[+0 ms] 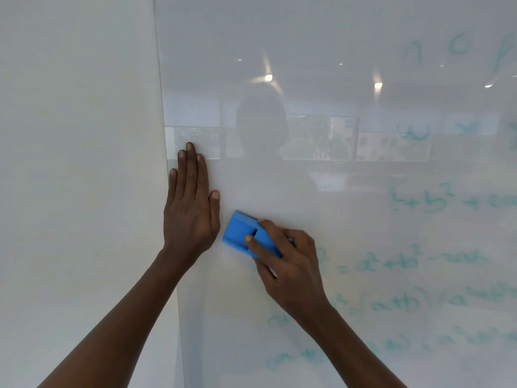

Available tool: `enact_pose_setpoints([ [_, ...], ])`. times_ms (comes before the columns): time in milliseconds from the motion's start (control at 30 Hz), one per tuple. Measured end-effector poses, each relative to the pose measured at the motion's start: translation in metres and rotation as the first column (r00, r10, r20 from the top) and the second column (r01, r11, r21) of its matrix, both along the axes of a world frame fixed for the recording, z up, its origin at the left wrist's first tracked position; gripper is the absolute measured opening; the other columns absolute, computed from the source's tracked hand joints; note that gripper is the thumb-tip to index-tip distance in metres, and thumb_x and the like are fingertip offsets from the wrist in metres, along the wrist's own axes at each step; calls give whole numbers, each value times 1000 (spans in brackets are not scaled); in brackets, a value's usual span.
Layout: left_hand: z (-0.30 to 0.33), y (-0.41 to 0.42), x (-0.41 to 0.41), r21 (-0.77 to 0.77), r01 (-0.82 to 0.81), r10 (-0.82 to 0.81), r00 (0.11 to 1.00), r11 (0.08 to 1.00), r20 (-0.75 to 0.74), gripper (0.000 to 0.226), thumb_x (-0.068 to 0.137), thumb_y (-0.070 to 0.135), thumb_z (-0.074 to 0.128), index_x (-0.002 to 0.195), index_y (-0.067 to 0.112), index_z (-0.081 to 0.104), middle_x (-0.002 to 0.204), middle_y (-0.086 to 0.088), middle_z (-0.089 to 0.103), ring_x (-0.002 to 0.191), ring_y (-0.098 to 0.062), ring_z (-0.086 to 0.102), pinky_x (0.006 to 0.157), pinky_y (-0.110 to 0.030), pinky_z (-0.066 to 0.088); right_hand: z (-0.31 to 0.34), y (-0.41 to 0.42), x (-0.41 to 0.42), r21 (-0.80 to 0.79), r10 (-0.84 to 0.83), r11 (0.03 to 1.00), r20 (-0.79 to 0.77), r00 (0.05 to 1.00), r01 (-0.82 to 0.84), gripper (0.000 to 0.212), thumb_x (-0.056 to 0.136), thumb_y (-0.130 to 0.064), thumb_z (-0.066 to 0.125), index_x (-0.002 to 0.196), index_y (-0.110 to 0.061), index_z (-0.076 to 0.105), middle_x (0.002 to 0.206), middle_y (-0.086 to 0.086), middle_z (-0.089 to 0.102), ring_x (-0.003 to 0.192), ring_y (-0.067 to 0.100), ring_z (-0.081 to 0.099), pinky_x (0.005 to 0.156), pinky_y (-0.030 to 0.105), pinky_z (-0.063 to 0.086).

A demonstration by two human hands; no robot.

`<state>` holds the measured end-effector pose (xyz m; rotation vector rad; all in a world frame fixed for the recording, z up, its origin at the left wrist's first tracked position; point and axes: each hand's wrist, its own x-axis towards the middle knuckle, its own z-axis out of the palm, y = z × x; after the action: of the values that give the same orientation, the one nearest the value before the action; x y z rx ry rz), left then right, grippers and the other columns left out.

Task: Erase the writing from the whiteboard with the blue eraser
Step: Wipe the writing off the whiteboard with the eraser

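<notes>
A glossy whiteboard (321,37) fills most of the view. Pale teal handwritten formulas (414,261) cover its right and lower right part, some of them smeared. My right hand (288,264) grips the blue eraser (246,233) and presses it against the board just left of the writing. My left hand (193,203) lies flat on the board near its left edge, fingers straight and pointing up, holding nothing. The two hands are a short gap apart.
The board's left edge (165,152) runs top to bottom, with a plain white wall (78,163) beyond it. The board's surface mirrors ceiling lights, windows and a person's dark outline (260,121). More faint teal marks (458,46) sit at the top right.
</notes>
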<state>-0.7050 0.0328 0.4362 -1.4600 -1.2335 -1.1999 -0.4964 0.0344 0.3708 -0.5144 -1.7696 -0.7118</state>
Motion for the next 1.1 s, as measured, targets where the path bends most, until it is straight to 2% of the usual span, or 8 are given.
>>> enact_pose_setpoints([
  [167,1,-1,1,-13,-15,15,1000,1000,9,64,104,20,32,160,-6,15,170,-20,7,160,-29,2,130,-41,4,-9,0,10,-5,-16,1000,194,981,17,29,96,-22,58,123,-26,68,139,3,58,102,27,57,87,39,46],
  [300,2,-2,3,-18,-21,21,1000,1000,8,65,103,20,31,160,-6,13,170,-21,6,159,-30,2,130,-43,4,-3,0,13,43,-39,999,223,974,30,28,96,-20,59,122,-24,68,137,6,60,101,27,57,84,40,47],
  [467,4,-1,4,-30,-59,59,998,998,-10,73,95,19,33,160,-7,12,170,-22,5,159,-33,2,130,-45,5,13,4,20,52,-48,998,152,987,40,28,95,-19,60,122,-22,69,137,7,60,101,29,59,86,40,46],
  [700,23,0,16,-27,-2,2,1000,1000,7,83,84,15,38,159,-8,12,170,-22,3,160,-31,-2,130,-41,2,61,15,44,110,-72,992,37,997,67,30,90,-20,67,119,-22,71,136,6,60,95,29,56,87,38,44],
  [933,80,12,49,18,9,-8,999,1000,-38,73,101,30,34,161,-5,10,171,-19,2,160,-29,-1,130,-39,3,122,30,79,145,-71,986,-114,991,88,34,88,-22,69,123,-21,70,135,7,60,91,29,55,84,38,43],
  [1100,129,20,83,49,39,-36,997,998,-62,71,105,34,32,162,-3,8,171,-18,0,160,-27,-4,129,-34,-1,159,41,102,152,-86,982,-153,984,109,38,89,-24,66,127,-21,67,134,5,60,89,26,53,81,35,40],
])
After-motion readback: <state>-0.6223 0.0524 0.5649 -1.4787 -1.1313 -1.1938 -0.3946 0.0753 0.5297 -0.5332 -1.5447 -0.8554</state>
